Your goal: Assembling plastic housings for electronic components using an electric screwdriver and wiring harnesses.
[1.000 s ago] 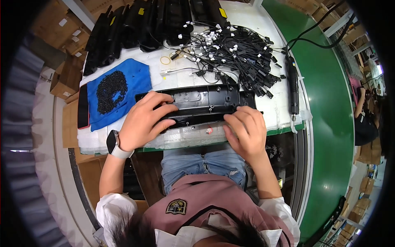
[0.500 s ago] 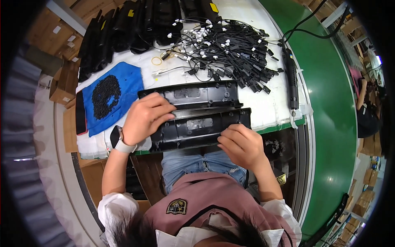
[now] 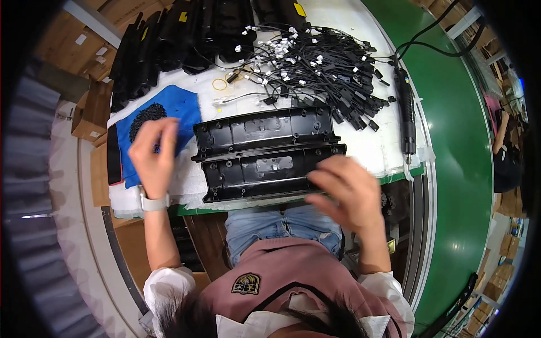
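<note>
Nearest the body, the right hand [image 3: 345,191] hovers at the right end of the front black plastic housing [image 3: 265,172], fingers spread and loosely curled, gripping nothing. That housing lies at the table's near edge, touching a second black housing [image 3: 265,128] just behind it. The left hand [image 3: 153,155] sits over the blue cloth [image 3: 186,110], fingers together and blurred; whether they pinch anything cannot be told. A heap of small black screws [image 3: 145,115] rests on the cloth. Farther back lies a tangle of black cables with white tags [image 3: 315,67], an electric screwdriver [image 3: 407,112] at right, and stacked black parts bearing small yellow labels [image 3: 183,17]. Brown cardboard boxes [image 3: 90,110] stand at left.
</note>
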{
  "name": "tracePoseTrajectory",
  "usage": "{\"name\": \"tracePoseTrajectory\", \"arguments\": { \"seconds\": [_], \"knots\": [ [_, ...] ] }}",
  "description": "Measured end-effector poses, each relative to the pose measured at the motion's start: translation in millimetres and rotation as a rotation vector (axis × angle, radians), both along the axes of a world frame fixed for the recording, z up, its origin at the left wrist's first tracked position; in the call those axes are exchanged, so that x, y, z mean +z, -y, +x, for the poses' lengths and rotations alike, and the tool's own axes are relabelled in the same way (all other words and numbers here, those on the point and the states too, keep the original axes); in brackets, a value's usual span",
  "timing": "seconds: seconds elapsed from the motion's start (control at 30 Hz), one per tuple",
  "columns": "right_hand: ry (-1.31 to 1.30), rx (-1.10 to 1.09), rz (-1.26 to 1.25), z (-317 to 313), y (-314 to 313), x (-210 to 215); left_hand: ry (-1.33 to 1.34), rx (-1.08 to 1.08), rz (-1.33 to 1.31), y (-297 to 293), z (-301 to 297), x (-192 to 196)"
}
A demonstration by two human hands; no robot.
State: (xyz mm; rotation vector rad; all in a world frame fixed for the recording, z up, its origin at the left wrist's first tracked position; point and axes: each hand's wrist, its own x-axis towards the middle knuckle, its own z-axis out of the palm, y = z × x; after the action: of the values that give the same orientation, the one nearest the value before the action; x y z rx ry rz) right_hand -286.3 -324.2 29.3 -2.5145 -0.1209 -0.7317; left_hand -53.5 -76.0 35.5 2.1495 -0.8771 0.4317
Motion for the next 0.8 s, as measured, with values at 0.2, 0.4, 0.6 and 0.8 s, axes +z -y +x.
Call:
{"name": "tracePoseTrajectory", "arguments": {
  "seconds": [0.2, 0.4, 0.6, 0.8],
  "knots": [
    [0.014, -0.894, -0.435, 5, 100, 14, 0.169, 0.463, 0.631, -72, 51, -23],
    [-0.55, -1.142, -0.332, 32, 169, -11, 0.103, 0.423, 0.548, -63, 55, -20],
    [-0.49, -1.009, 0.023, 25, 204, -14, 0.117, 0.388, 0.345, -66, 55, -22],
    [0.121, -0.634, 0.917, -3, 206, 6, 0.112, 0.35, 0.29, -65, 60, -23]
  ]
}}
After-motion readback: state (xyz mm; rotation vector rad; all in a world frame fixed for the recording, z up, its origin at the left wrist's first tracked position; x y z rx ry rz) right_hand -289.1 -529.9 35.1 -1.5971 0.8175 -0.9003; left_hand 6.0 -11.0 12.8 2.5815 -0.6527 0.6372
